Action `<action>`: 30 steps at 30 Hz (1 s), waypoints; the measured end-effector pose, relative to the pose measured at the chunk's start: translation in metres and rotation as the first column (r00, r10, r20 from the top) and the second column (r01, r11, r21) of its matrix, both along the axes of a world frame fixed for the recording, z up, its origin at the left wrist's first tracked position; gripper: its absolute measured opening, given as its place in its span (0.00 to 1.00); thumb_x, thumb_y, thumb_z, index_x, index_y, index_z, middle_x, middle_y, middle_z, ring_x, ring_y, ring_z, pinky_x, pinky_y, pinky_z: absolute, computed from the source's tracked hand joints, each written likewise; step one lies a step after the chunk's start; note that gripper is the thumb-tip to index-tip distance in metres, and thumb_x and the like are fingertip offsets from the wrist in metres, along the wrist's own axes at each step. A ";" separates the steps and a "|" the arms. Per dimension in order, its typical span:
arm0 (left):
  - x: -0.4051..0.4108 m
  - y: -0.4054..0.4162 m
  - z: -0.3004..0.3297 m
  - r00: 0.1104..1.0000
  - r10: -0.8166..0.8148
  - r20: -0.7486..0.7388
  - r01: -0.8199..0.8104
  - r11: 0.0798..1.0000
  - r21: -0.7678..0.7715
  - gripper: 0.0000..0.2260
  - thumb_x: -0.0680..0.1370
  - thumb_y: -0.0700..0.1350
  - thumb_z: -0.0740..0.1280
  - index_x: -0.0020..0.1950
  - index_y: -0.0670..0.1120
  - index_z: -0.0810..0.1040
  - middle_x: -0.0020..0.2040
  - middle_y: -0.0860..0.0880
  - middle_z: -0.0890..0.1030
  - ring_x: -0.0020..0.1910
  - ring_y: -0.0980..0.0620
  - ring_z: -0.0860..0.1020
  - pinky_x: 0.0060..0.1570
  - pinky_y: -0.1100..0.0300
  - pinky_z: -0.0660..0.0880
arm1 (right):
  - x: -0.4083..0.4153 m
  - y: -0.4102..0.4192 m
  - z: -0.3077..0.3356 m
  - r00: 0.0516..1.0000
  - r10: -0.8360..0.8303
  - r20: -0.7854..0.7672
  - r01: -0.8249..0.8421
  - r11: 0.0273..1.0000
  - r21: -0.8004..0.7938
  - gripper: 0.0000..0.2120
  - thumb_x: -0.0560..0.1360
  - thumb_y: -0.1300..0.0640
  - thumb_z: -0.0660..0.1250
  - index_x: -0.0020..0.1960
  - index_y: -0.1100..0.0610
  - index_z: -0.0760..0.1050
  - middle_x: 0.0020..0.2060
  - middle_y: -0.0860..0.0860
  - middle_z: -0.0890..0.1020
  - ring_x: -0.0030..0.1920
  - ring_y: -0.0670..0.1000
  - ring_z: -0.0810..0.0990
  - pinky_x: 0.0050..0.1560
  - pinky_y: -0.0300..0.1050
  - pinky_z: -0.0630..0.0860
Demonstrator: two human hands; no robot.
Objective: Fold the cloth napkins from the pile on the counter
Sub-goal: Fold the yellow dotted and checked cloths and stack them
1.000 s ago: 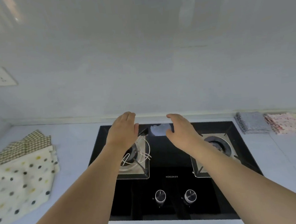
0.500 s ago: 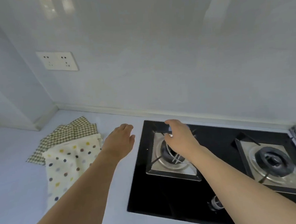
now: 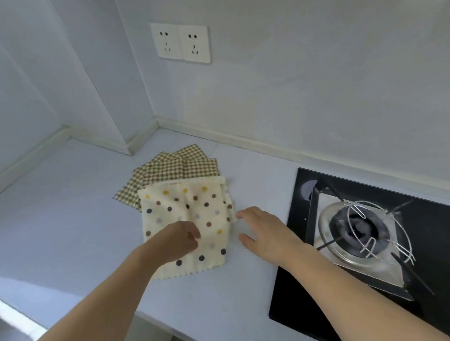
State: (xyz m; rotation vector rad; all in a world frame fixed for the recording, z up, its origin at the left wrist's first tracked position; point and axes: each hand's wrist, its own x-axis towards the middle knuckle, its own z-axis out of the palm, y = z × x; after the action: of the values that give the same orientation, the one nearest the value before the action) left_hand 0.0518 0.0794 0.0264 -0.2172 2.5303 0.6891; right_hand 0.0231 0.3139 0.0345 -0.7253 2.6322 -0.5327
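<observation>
A: From the head view, which step is in hand?

B: I judge it the pick-up of the first napkin. The pile [image 3: 183, 200] lies flat on the pale worktop [image 3: 62, 221], towards the back corner and left of the black hob [image 3: 383, 239]. On top is the dotted napkin [image 3: 187, 218], cream with coloured spots; the checked napkins [image 3: 175, 165] fan out from beneath its far edge.

A: And the hands?

B: The left hand [image 3: 174, 243] is over the near-left part of the dotted napkin, fingers bent with the tips close together at the cloth. Whether it already pinches the fabric, I cannot tell. The right hand [image 3: 263, 233] is spread and relaxed, gripping nothing, with fingertips just beside the napkin's right edge; I cannot tell whether they touch it.

A: What does the next move call for?

B: Probably taking only the top layer by an edge or corner, so the checked ones stay behind, then drawing it onto bare worktop where it can be laid flat for folding.

A: How does the dotted napkin lie?

B: It is roughly square, so no real long axis. Its sides run nearly in line with the forearms, turned slightly; the pinked near edge faces the person and the far edge points towards the back wall [image 3: 292, 85]. The checked ones sit skewed, corners pointing towards the wall corner.
</observation>
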 end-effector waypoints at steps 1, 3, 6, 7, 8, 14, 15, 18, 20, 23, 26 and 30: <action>0.001 -0.004 -0.010 0.999 -0.022 0.040 0.021 1.000 0.022 0.09 0.77 0.46 0.65 0.57 0.53 0.78 0.55 0.55 0.75 0.50 0.52 0.77 0.43 0.65 0.74 | 0.001 -0.010 -0.012 0.999 0.041 -0.012 -0.041 0.999 0.006 0.25 0.79 0.45 0.61 0.73 0.52 0.62 0.69 0.49 0.67 0.63 0.52 0.71 0.65 0.47 0.68; 0.003 -0.008 -0.033 0.995 -0.078 0.070 0.075 0.996 0.044 0.07 0.75 0.48 0.67 0.53 0.53 0.78 0.51 0.56 0.75 0.46 0.54 0.77 0.40 0.64 0.73 | 0.004 -0.028 -0.039 0.994 0.103 -0.038 -0.103 0.995 0.010 0.29 0.74 0.39 0.65 0.70 0.51 0.64 0.65 0.47 0.68 0.60 0.50 0.71 0.63 0.46 0.68; 0.009 -0.006 -0.065 0.978 -0.208 0.013 0.208 0.978 -0.010 0.09 0.70 0.52 0.70 0.46 0.55 0.72 0.46 0.55 0.71 0.40 0.56 0.71 0.36 0.64 0.66 | 0.013 -0.041 -0.083 0.981 0.163 -0.108 -0.164 0.986 0.001 0.31 0.69 0.33 0.67 0.65 0.49 0.66 0.58 0.43 0.67 0.55 0.46 0.68 0.62 0.42 0.65; 0.011 -0.006 -0.072 0.968 -0.250 -0.022 0.249 0.967 -0.058 0.11 0.70 0.53 0.70 0.47 0.55 0.71 0.48 0.55 0.69 0.42 0.55 0.70 0.37 0.63 0.66 | 0.016 -0.042 -0.097 0.974 0.167 -0.152 -0.171 0.985 -0.012 0.30 0.69 0.32 0.66 0.63 0.48 0.67 0.56 0.42 0.66 0.54 0.45 0.67 0.62 0.42 0.63; 0.012 -0.007 -0.078 0.955 -0.289 -0.070 0.281 0.953 -0.111 0.11 0.70 0.53 0.70 0.48 0.55 0.70 0.49 0.55 0.68 0.44 0.55 0.70 0.37 0.63 0.65 | 0.017 -0.042 -0.108 0.968 0.158 -0.197 -0.166 0.986 -0.028 0.28 0.69 0.30 0.64 0.61 0.46 0.68 0.53 0.41 0.65 0.53 0.45 0.65 0.62 0.43 0.62; 0.013 -0.007 -0.093 0.868 -0.359 -0.342 0.221 0.898 -0.380 0.05 0.74 0.51 0.63 0.44 0.50 0.72 0.45 0.53 0.73 0.43 0.52 0.74 0.35 0.61 0.66 | 0.015 -0.043 -0.132 0.915 0.167 -0.368 -0.212 0.974 -0.085 0.19 0.74 0.33 0.60 0.55 0.46 0.71 0.49 0.41 0.67 0.52 0.45 0.65 0.59 0.41 0.59; 0.013 -0.006 -0.093 0.867 -0.340 -0.365 0.189 0.901 -0.390 0.05 0.74 0.50 0.63 0.44 0.50 0.72 0.44 0.53 0.74 0.42 0.51 0.74 0.35 0.59 0.67 | 0.016 -0.045 -0.134 0.907 0.152 -0.393 -0.208 0.973 -0.103 0.16 0.75 0.36 0.61 0.53 0.48 0.72 0.49 0.41 0.68 0.51 0.45 0.65 0.58 0.41 0.60; 0.018 -0.007 -0.088 0.843 -0.224 -0.488 0.104 0.960 -0.261 0.02 0.75 0.46 0.61 0.43 0.50 0.71 0.40 0.52 0.75 0.40 0.49 0.74 0.34 0.56 0.67 | 0.024 -0.050 -0.131 0.882 0.044 -0.468 -0.140 0.975 -0.172 0.06 0.77 0.50 0.63 0.47 0.53 0.72 0.44 0.45 0.73 0.46 0.49 0.68 0.53 0.46 0.68; 0.028 -0.010 -0.079 0.785 -0.182 -0.593 0.091 0.980 -0.180 0.03 0.76 0.44 0.59 0.46 0.49 0.72 0.41 0.51 0.76 0.41 0.48 0.74 0.37 0.55 0.69 | 0.037 -0.050 -0.120 0.862 -0.028 -0.506 -0.081 0.978 -0.192 0.03 0.76 0.56 0.61 0.47 0.55 0.72 0.43 0.48 0.76 0.45 0.51 0.70 0.50 0.51 0.71; 0.050 -0.009 -0.057 0.654 -0.201 -0.729 0.076 0.977 -0.201 0.07 0.81 0.45 0.57 0.55 0.47 0.72 0.47 0.49 0.78 0.44 0.46 0.75 0.39 0.54 0.70 | 0.064 -0.046 -0.090 0.844 -0.205 -0.496 0.036 0.944 -0.328 0.02 0.77 0.58 0.60 0.48 0.55 0.71 0.42 0.50 0.78 0.42 0.51 0.72 0.44 0.51 0.73; 0.070 -0.005 -0.034 0.513 -0.246 -0.822 0.059 0.966 -0.252 0.09 0.83 0.49 0.54 0.57 0.48 0.70 0.48 0.49 0.77 0.45 0.43 0.76 0.41 0.52 0.70 | 0.095 -0.039 -0.057 0.808 -0.319 -0.495 0.114 0.909 -0.400 0.02 0.77 0.58 0.59 0.49 0.53 0.68 0.41 0.49 0.77 0.36 0.48 0.71 0.37 0.45 0.68; 0.098 -0.004 0.000 0.462 -0.337 -0.821 0.167 0.942 -0.293 0.06 0.82 0.51 0.56 0.55 0.51 0.67 0.37 0.54 0.75 0.36 0.48 0.76 0.32 0.56 0.67 | 0.129 -0.036 -0.015 0.736 -0.362 -0.572 0.150 0.911 -0.384 0.06 0.76 0.62 0.57 0.50 0.53 0.66 0.38 0.48 0.73 0.36 0.50 0.71 0.35 0.46 0.66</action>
State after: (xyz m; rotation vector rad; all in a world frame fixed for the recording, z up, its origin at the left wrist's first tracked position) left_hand 0.1495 0.0752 0.0261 0.6393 3.4852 0.5077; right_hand 0.1525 0.2779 0.0190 -0.7224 3.3703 -0.9484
